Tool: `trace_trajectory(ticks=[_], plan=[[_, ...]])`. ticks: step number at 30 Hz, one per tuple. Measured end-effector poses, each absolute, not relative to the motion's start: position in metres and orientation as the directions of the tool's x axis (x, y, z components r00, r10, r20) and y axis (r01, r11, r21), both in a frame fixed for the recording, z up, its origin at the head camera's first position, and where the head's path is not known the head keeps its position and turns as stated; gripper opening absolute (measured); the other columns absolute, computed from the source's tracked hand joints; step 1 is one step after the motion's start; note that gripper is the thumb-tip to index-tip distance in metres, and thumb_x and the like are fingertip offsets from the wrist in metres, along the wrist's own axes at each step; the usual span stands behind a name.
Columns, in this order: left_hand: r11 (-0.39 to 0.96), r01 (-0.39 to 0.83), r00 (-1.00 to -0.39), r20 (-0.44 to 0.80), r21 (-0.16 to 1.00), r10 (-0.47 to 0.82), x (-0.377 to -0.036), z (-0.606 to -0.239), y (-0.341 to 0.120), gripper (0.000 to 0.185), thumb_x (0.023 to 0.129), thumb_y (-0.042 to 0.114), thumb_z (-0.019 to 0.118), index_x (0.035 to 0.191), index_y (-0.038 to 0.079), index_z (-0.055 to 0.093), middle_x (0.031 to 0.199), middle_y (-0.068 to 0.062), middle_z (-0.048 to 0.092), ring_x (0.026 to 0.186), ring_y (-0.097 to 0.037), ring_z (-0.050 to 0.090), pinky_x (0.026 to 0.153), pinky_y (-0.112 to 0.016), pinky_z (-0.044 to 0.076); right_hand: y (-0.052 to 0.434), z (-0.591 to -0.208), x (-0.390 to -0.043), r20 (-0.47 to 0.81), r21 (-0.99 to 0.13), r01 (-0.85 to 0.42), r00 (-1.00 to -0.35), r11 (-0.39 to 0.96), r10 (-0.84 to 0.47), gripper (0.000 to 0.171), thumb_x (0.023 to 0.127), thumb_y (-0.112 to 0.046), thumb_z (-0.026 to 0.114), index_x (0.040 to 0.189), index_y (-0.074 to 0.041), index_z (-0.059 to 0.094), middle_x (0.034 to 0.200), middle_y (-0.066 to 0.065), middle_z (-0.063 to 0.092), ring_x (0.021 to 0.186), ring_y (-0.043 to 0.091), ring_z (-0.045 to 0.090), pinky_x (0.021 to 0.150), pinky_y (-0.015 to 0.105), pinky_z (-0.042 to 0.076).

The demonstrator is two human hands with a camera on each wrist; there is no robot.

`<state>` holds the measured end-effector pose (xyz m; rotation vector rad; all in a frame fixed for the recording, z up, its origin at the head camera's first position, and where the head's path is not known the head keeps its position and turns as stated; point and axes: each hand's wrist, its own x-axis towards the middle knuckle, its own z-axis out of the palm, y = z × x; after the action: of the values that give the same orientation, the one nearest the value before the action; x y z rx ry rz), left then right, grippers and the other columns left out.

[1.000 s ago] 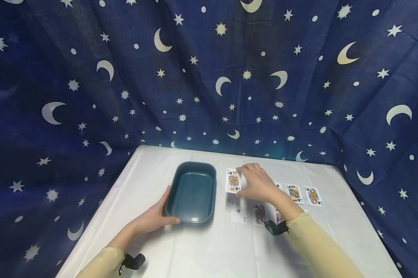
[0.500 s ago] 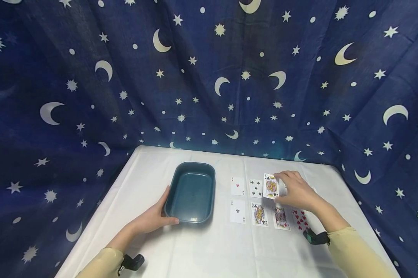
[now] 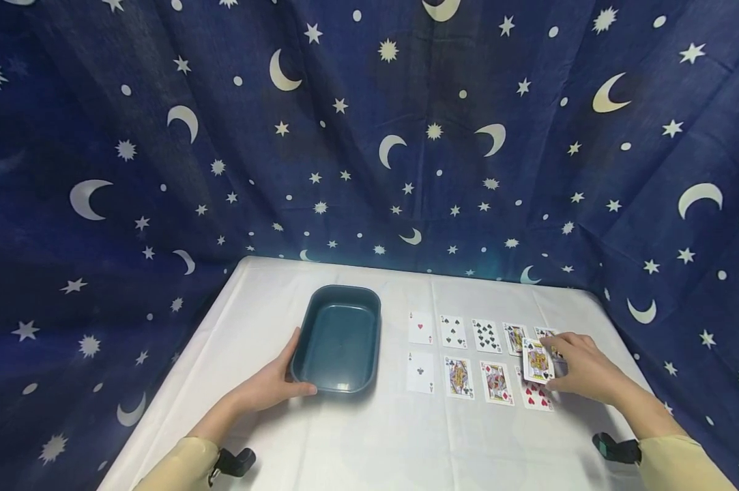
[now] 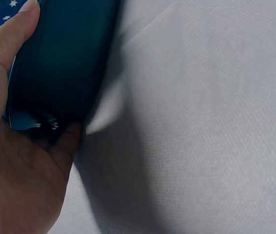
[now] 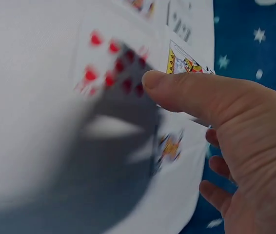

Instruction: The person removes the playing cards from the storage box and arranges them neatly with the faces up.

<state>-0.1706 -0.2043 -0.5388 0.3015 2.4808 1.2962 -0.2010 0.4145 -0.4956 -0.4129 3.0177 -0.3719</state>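
Note:
In the head view my left hand (image 3: 261,389) grips the near left corner of a dark teal plastic bin (image 3: 342,341). The left wrist view has the thumb and fingers wrapped about the bin's wall (image 4: 67,58). On the right, my right hand (image 3: 590,372) pinches a king playing card (image 3: 538,360) by its right side, face up. That card overlaps a hearts card (image 3: 536,398) lying below it and a face card (image 3: 514,337) behind. Another face card (image 3: 547,333) is partly covered by the right fingers. In the right wrist view the thumb (image 5: 177,90) presses on the king's edge.
Two rows of face-up cards lie right of the bin, among them an ace of hearts (image 3: 420,328), an ace of clubs (image 3: 420,372) and a spades card (image 3: 487,336). A white cloth (image 3: 369,450) covers the table; a starry curtain (image 3: 344,150) hangs behind.
My right hand has carried the king card rightward from beside the bin, across the upper row, to the right end of the cards. The left hand and the bin stay put.

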Motion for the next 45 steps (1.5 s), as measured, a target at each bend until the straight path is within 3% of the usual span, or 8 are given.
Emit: trace_trajectory(ticks=[14, 27, 36, 45], plan=[[0.554, 0.034, -0.928, -0.179, 0.832, 0.327, -0.169, -0.538, -0.204, 0.125, 0.084, 0.040, 0.086, 0.166, 0.021, -0.007, 0.172, -0.010, -0.003, 0.155, -0.035, 0.010, 0.118, -0.052, 0.030, 0.469, -0.517, -0.181, -0.175, -0.237, -0.141, -0.967, 0.961, -0.185, 0.097, 0.054, -0.035, 0.097, 0.132, 0.006, 0.059, 0.125, 0.032, 0.056, 0.112, 0.054, 0.046, 0.092, 0.076, 0.039], [0.541, 0.040, -0.926, -0.173, 0.840, 0.336, -0.171, -0.538, -0.203, 0.125, 0.084, 0.037, 0.086, 0.165, 0.020, -0.007, 0.171, -0.011, -0.003, 0.155, -0.035, 0.011, 0.117, -0.052, 0.032, 0.471, -0.517, -0.181, -0.222, -0.275, -0.146, -0.952, 0.950, -0.210, 0.091, 0.057, -0.027, 0.095, 0.136, 0.001, 0.058, 0.125, 0.030, 0.055, 0.110, 0.048, 0.049, 0.090, 0.072, 0.043], [0.548, 0.029, -0.927, -0.182, 0.836, 0.327, -0.171, -0.540, -0.204, 0.126, 0.083, 0.040, 0.086, 0.165, 0.022, -0.007, 0.172, -0.009, -0.003, 0.155, -0.033, 0.011, 0.119, -0.052, 0.029, 0.470, -0.517, -0.183, -0.288, -0.300, -0.084, -0.941, 0.950, -0.174, 0.094, 0.058, -0.026, 0.095, 0.139, 0.001, 0.056, 0.127, 0.032, 0.050, 0.111, 0.051, 0.047, 0.091, 0.075, 0.042], [0.534, 0.029, -0.925, -0.180, 0.845, 0.334, -0.169, -0.536, -0.202, 0.124, 0.084, 0.036, 0.086, 0.166, 0.023, -0.006, 0.172, -0.008, -0.002, 0.154, -0.034, 0.017, 0.115, -0.051, 0.037, 0.473, -0.522, -0.183, -0.301, -0.313, -0.079, -0.937, 0.947, -0.177, 0.095, 0.059, -0.025, 0.095, 0.141, 0.001, 0.055, 0.129, 0.033, 0.047, 0.114, 0.053, 0.045, 0.091, 0.075, 0.041]])
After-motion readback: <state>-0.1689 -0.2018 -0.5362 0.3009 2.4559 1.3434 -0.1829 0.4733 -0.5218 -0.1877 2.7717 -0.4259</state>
